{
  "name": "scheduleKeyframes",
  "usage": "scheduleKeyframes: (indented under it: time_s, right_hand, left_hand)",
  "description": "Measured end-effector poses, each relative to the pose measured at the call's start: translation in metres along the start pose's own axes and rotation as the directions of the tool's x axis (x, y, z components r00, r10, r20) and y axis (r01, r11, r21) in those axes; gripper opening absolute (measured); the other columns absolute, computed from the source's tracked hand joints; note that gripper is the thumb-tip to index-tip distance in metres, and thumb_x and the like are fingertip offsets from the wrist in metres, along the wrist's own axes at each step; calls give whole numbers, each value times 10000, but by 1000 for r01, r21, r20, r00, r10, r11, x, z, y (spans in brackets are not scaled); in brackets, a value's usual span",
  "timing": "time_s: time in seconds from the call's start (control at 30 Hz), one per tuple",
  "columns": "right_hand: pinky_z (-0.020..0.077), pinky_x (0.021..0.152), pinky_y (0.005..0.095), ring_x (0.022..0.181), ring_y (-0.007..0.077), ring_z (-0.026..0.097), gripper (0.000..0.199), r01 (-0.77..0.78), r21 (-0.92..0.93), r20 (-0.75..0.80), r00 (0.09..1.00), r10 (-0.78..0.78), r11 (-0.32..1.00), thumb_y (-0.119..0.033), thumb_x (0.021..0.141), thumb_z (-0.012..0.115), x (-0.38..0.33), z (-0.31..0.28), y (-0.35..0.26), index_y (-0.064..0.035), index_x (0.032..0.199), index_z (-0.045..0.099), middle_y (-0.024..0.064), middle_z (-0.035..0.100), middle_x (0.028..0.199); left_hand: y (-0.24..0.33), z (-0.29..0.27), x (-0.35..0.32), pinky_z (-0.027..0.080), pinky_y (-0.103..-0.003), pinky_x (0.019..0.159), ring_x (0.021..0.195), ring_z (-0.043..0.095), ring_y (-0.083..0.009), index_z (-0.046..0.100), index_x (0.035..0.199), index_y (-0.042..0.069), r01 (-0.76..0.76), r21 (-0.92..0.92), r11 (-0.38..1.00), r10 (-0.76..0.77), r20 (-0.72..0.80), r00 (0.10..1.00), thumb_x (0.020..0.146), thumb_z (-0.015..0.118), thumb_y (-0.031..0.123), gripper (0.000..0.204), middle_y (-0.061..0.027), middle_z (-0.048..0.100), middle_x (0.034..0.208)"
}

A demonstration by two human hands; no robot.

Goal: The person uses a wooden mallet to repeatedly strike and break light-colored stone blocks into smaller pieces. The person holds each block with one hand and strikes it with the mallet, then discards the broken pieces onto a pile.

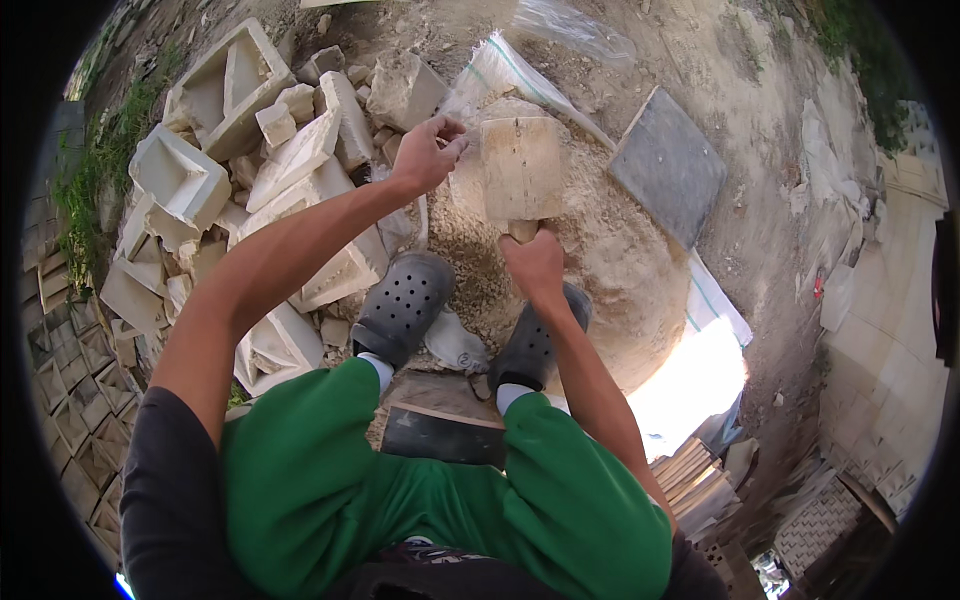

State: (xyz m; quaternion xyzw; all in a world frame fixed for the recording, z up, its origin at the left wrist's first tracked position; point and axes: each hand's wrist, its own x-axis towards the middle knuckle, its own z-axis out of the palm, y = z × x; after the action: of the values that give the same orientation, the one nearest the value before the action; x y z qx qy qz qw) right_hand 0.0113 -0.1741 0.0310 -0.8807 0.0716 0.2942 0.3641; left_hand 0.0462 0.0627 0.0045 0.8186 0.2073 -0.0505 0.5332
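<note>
My right hand point(535, 262) is wrapped round the short handle of a wooden mallet point(522, 168) with a broad, block-like head. The mallet's head is over a heap of crushed, pale beige material point(620, 270), spread on a white woven sheet point(515, 72). To the left of the mallet's head, apart from it, my left hand point(428, 155) is raised with its fingers loosely bent and a gap by the thumb. Nothing shows in it. Broken plaster-like pieces point(315, 165) lie nearest to that hand, on its left.
Hollow cast blocks point(180, 180) and rubble are piled at the left. A grey square board point(668, 165) lies right of the heap. My feet in grey clogs point(403, 305) flank a crumpled pale cloth point(457, 345). Stacked wooden slats point(695, 485) are at the lower right.
</note>
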Motion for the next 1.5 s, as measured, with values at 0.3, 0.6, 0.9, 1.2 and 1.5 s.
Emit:
scheduleKeyframes:
  time_s: [0.3, 0.6, 0.9, 1.2, 1.5]
  right_hand:
    - [543, 796, 461, 862, 420, 715, 498, 139, 158, -157, 981, -114, 978, -286, 781, 718, -14, -10, -31, 121, 1056, 633, 278, 710, 872]
    - [534, 777, 471, 860, 425, 713, 448, -2, 15, -107, 994, 4, 1000, -295, 770, 729, 8, -7, -10, 97, 978, 665, 281, 710, 857]
    - [538, 702, 437, 754, 377, 700, 428, 76, -125, -93, 992, -88, 989, -298, 761, 741, 7, 0, 8, 91, 921, 662, 236, 695, 782]
    - [541, 783, 473, 857, 475, 699, 499, 211, -27, -147, 966, -213, 977, -326, 749, 752, -11, -3, -11, 112, 974, 670, 304, 704, 861]
    - [554, 698, 427, 762, 347, 737, 431, 129, -89, -73, 988, -135, 988, -311, 740, 762, -11, -19, -25, 92, 872, 685, 248, 707, 770]
  left_hand:
    - [-11, -2, 2, 559, -312, 680, 783, 695, -150, 671, 1160, 8, -163, 19, 986, 164, -70, 984, 976, 644, 177, 251, -91, 733, 985]
    - [-12, -7, 2, 543, -339, 759, 778, 687, -186, 689, 1121, 20, -114, 93, 989, 125, -124, 984, 952, 663, 199, 248, -112, 741, 970]
    - [-9, -9, 3, 543, -396, 813, 880, 704, -308, 701, 1052, 7, -128, 66, 989, 136, -117, 984, 927, 639, 198, 237, -172, 732, 1005]
    - [-16, -14, 0, 538, -411, 830, 900, 692, -334, 703, 1043, 18, -129, 111, 985, 142, -117, 983, 936, 630, 217, 238, -178, 720, 976]
    - [-35, -12, -28, 525, -424, 792, 848, 677, -328, 630, 1021, -4, 39, 195, 980, -43, 15, 999, 906, 633, 204, 237, -174, 706, 944]
